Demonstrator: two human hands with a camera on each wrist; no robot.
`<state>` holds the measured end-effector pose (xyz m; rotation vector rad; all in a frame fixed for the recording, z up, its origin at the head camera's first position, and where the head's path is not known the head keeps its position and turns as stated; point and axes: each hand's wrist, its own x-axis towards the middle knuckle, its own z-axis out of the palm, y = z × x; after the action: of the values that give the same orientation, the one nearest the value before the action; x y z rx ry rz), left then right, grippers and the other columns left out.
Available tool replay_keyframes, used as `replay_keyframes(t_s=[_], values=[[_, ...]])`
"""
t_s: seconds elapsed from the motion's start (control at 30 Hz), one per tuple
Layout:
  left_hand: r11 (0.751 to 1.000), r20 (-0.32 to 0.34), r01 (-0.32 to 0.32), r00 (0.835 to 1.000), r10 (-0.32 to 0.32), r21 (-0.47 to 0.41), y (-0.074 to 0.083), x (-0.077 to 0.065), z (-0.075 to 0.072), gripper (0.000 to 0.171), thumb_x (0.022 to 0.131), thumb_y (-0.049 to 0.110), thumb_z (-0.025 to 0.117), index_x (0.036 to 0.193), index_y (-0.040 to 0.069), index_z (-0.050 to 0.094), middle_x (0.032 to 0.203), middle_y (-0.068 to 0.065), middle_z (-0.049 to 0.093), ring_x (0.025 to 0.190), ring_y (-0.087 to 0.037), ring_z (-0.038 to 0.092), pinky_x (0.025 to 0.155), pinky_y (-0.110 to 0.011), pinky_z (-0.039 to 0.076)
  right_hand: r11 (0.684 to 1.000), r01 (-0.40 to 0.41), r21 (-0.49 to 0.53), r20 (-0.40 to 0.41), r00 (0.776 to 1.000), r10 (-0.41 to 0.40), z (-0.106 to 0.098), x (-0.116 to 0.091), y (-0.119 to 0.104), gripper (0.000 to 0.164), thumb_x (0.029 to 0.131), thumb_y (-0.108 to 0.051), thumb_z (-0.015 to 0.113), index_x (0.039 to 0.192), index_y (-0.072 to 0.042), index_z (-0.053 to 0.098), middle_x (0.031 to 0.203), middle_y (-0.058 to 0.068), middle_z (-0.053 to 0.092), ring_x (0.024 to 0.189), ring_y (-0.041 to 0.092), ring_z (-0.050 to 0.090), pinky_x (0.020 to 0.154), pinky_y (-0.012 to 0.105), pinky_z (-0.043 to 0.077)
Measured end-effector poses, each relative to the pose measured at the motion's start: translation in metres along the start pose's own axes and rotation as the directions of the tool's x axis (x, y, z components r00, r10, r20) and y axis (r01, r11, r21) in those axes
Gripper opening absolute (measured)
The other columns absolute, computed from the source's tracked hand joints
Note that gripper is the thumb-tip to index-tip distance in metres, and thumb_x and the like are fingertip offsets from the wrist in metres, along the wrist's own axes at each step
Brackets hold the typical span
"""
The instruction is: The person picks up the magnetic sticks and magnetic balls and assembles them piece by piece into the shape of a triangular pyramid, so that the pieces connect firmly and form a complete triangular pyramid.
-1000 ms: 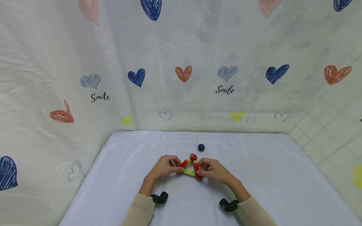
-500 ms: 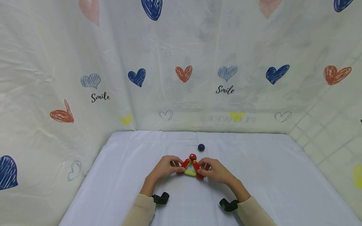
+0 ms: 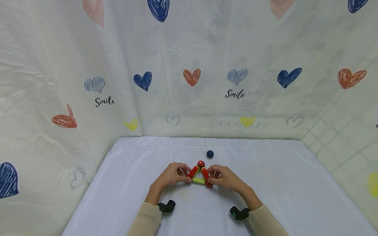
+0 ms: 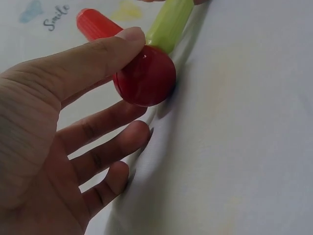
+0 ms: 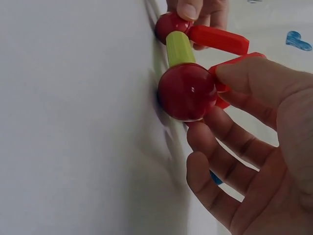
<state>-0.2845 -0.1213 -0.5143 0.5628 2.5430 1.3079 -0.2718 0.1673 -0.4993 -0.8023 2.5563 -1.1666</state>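
A ball-and-stick toy frame stands mid-table, a triangle with red balls at its corners. A yellow-green stick [image 3: 199,180] forms its near side, and two red sticks slant upward from the near corners. My left hand [image 3: 174,173] holds the left red ball [image 4: 146,78], its thumb at the base of the left red stick [image 4: 95,24]. With thumb and fingers, my right hand [image 3: 224,178] pinches the right red stick [image 3: 205,173] where it meets the right red ball [image 5: 187,92]. The far red ball [image 3: 201,164] has neither hand on it.
A loose dark blue ball [image 3: 210,154] lies just beyond the frame on the white tablecloth [image 3: 265,170]. Behind the table hangs a pale curtain [image 3: 192,105] printed with hearts. Each wrist wears a black camera [image 3: 167,206].
The frame's near side has shifted slightly right, and its yellow-green stick lies more level. My left thumb has slid a little down the left corner. Both hands keep their hold.
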Motion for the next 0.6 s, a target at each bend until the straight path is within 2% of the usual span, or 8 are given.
replay_keyframes(t_s=[0.1,0.2,0.4,0.53,0.6], values=[[1.0,0.013,0.004,1.0,-0.003,-0.013,-0.001,0.0,-0.001,0.026,0.082,0.033,0.087,0.105,0.028,0.076,0.093,0.005,0.069,0.08,-0.016,0.06,0.07,-0.029,0.05,0.999,-0.037,0.027,-0.011,0.999,0.037,-0.004,0.001,0.002,0.016,0.096,-0.023,0.07,0.111,-0.019,0.068,0.092,-0.001,0.064,0.084,0.016,0.06,0.068,0.026,0.049],[1.0,0.009,-0.003,1.0,0.003,-0.01,-0.003,0.001,-0.001,0.025,0.083,0.033,0.086,0.105,0.028,0.076,0.093,0.005,0.069,0.082,-0.016,0.06,0.071,-0.03,0.05,0.993,-0.101,0.066,-0.066,0.992,0.105,-0.01,0.005,0.004,0.015,0.098,-0.021,0.067,0.111,-0.016,0.069,0.093,0.0,0.065,0.085,0.018,0.06,0.068,0.028,0.05],[1.0,-0.018,-0.014,1.0,0.014,0.001,-0.006,0.001,-0.002,0.024,0.084,0.032,0.085,0.107,0.029,0.076,0.094,0.007,0.07,0.083,-0.015,0.061,0.072,-0.029,0.05,0.977,-0.182,0.108,-0.21,0.957,0.202,-0.025,0.023,0.011,0.023,0.098,-0.018,0.068,0.117,-0.006,0.066,0.104,0.006,0.068,0.089,0.021,0.061,0.071,0.03,0.051],[1.0,-0.037,-0.006,0.999,0.007,0.001,-0.007,0.001,-0.002,0.024,0.085,0.032,0.085,0.107,0.03,0.075,0.095,0.008,0.07,0.083,-0.015,0.061,0.073,-0.029,0.05,0.968,-0.218,0.12,-0.235,0.941,0.242,-0.033,0.038,0.017,0.029,0.098,-0.018,0.068,0.125,-0.008,0.064,0.119,0.012,0.066,0.091,0.022,0.063,0.074,0.033,0.055],[1.0,-0.045,-0.001,0.999,0.001,0.002,-0.007,0.001,-0.002,0.024,0.085,0.033,0.084,0.107,0.031,0.075,0.095,0.008,0.07,0.083,-0.015,0.06,0.073,-0.029,0.05,0.965,-0.23,0.123,-0.218,0.943,0.252,-0.035,0.044,0.02,0.034,0.098,-0.018,0.068,0.13,-0.009,0.062,0.127,0.016,0.064,0.092,0.023,0.064,0.074,0.035,0.057]])
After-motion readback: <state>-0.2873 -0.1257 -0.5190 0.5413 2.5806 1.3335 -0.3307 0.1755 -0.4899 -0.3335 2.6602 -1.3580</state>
